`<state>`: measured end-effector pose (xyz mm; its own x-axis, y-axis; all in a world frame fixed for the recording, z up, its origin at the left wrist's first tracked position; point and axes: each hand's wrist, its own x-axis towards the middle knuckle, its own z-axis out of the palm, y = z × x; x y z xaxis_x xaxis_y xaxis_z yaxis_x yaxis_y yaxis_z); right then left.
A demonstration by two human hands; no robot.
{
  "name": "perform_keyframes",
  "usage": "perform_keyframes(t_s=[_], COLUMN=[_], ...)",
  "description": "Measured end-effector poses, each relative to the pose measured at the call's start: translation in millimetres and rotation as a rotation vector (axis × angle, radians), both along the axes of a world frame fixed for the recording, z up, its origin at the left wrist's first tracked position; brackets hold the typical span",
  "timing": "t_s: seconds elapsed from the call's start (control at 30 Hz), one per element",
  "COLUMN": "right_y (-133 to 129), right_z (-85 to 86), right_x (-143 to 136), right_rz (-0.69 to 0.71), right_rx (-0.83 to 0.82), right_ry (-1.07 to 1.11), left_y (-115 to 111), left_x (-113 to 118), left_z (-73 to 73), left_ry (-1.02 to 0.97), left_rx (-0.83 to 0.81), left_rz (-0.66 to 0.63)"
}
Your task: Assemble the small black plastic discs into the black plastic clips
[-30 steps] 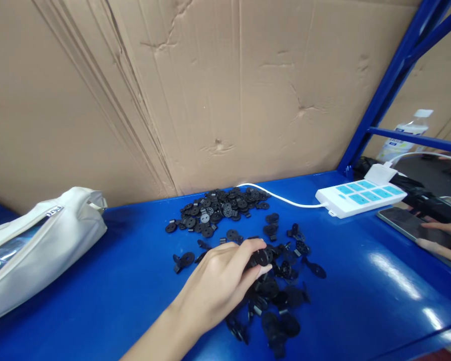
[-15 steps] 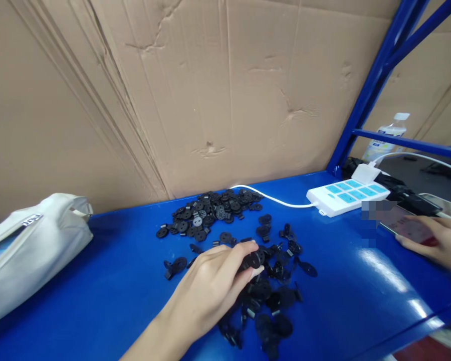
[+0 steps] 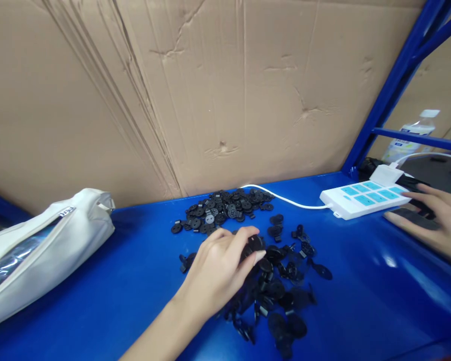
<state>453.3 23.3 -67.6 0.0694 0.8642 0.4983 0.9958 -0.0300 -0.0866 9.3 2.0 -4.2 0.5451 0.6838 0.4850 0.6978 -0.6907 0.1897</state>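
Note:
My left hand (image 3: 218,268) is over the loose pile of black parts, its thumb and fingers pinched on a small black plastic disc (image 3: 254,244) with a flat round face. Beneath and to its right lie many similar black discs (image 3: 278,288), some with short tabs, scattered in a heap. Farther back sits a denser pile of black discs (image 3: 229,203), with one greyer disc among them. At the right edge my right hand (image 3: 443,215) has its fingers spread above a dark phone (image 3: 417,219), which is partly hidden by the thumb and fingers.
A white power strip (image 3: 364,198) with blue sockets lies at the back right, its white cable (image 3: 285,201) running behind the piles. At left is a white zipped pouch (image 3: 56,245). A cardboard wall (image 3: 210,90), blue frame (image 3: 394,85) and bottle (image 3: 409,135) stand behind.
My right hand held the phone tilted up with its screen showing; now the phone is lower and darker, and the fingers have spread. My left hand keeps its pinch. The view has shifted.

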Motion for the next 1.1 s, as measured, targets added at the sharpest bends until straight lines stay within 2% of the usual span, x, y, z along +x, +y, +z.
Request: perform_keyframes(t_s=[0.07, 0.1, 0.13, 0.17, 0.27, 0.37, 0.47, 0.57, 0.77, 0.9, 1.1], right_y=[10.1, 17.2, 25.6, 34.9, 66.1, 94.9, 114.0, 122.5, 125.1, 117.1, 93.9], right_z=[22.7, 30.6, 36.4, 40.4, 47.3, 51.3, 50.8, 45.5, 37.7, 42.9, 59.4], right_x=[-53.3, -77.6, -99.6, -118.7, -160.8, -186.7, -204.1, -214.6, -214.5, -210.4, -216.9], right_rz=[0.178, 0.316, 0.447, 0.518, 0.731, 0.831, 0.862, 0.859, 0.802, 0.78, 0.851], right_rx=[0.047, 0.049, 0.005, -0.031, -0.23, -0.361, -0.464, -0.542, -0.594, -0.553, -0.438], right_ry=[0.034, 0.074, 0.117, 0.121, 0.101, 0.097, 0.095, 0.07, 0.032, 0.054, 0.095], left_y=[5.2, 7.9, 10.4, 12.8, 17.8, 21.0, 24.0, 27.0, 31.0, 30.7, 24.0], left_x=[-4.0, -6.3, -8.6, -10.8, -16.3, -21.0, -26.5, -32.7, -41.0, -40.6, -38.9], left_z=[0.4, 0.2, -0.1, -0.4, 0.0, 3.1, 7.3, 10.4, 9.8, 5.7, 3.5], left_ry=[0.04, 0.06, 0.083, 0.107, 0.176, 0.2, 0.187, 0.171, 0.169, 0.184, 0.223], left_rx=[0.006, 0.004, -0.006, -0.02, -0.061, -0.057, -0.043, -0.037, -0.076, -0.173, -0.38], left_rz=[0.064, 0.086, 0.102, 0.116, 0.176, 0.254, 0.3, 0.354, 0.392, 0.286, 0.079])
